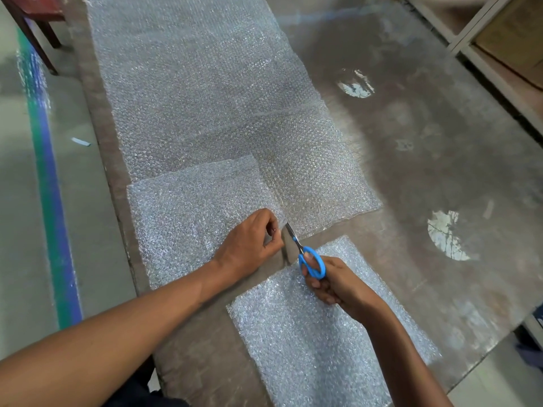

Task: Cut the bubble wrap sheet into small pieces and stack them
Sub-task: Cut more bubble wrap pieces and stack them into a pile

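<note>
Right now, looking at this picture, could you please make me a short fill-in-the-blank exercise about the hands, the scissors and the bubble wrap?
1. The right hand holds scissors with handles coloured ____.
2. The left hand pinches the edge of the ____ sheet.
3. A separate cut piece lies under the ____ forearm.
4. The long sheet lies on a ____.

Missing words: blue; bubble wrap; right; table

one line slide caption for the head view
Right hand starts blue scissors into bubble wrap sheet pinched by left hand.
</note>
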`<state>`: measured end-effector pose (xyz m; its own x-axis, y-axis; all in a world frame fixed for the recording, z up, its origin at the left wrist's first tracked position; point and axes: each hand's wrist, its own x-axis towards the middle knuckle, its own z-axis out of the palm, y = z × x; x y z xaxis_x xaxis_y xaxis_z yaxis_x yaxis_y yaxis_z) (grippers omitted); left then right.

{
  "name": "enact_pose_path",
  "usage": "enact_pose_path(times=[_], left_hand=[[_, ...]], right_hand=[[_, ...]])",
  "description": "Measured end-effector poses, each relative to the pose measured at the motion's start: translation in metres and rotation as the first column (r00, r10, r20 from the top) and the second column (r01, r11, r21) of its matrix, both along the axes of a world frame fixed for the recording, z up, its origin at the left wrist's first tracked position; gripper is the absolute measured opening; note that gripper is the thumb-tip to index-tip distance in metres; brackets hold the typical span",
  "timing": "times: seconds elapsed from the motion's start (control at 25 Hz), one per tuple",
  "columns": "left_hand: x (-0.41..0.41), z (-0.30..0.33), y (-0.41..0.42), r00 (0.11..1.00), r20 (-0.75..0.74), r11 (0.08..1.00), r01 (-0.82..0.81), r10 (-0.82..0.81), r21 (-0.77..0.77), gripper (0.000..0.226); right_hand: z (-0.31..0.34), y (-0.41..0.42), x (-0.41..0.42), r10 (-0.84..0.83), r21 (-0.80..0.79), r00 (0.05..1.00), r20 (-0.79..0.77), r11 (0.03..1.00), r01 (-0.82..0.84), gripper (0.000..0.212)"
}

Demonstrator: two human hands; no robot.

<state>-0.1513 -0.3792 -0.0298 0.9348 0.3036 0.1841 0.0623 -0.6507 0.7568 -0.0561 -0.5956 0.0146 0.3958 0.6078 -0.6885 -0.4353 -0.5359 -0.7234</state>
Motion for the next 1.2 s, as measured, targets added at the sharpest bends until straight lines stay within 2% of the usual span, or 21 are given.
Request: enact_pose_path(times=[0.16, 0.4, 0.56, 0.84, 1.2], left_hand=[[0.001, -0.001, 0.000, 1.000, -0.021, 0.999, -0.021, 0.021, -0.031, 0.012], [0.004, -0.005, 0.003, 0.994, -0.050, 0.985, -0.105, 0.099, -0.134, 0.016], [0.003, -0.009, 0.004, 0.995, -0.029, 0.987, -0.100, 0.098, -0.126, 0.023], [0.002, -0.005, 0.005, 0.988, 0.002, 0.962, -0.151, 0.155, -0.226, 0.022], [-0.001, -0.007, 0.003, 0.993, -0.020, 0.980, -0.114, 0.113, -0.165, 0.025]], right_hand=[[0.002, 0.003, -0.002, -0.030, -0.023, 1.000, 0.005, 0.999, 0.030, 0.047], [0.004, 0.011, -0.002, -0.107, 0.019, 0.991, -0.083, 0.994, 0.109, 0.051], [0.007, 0.020, 0.000, -0.133, 0.033, 0.986, -0.099, 0.990, 0.137, 0.049], [0.020, 0.008, -0.018, -0.162, 0.003, 0.980, -0.116, 0.986, 0.164, 0.046], [0.006, 0.042, -0.006, -0.154, -0.016, 0.984, -0.093, 0.988, 0.153, 0.053]])
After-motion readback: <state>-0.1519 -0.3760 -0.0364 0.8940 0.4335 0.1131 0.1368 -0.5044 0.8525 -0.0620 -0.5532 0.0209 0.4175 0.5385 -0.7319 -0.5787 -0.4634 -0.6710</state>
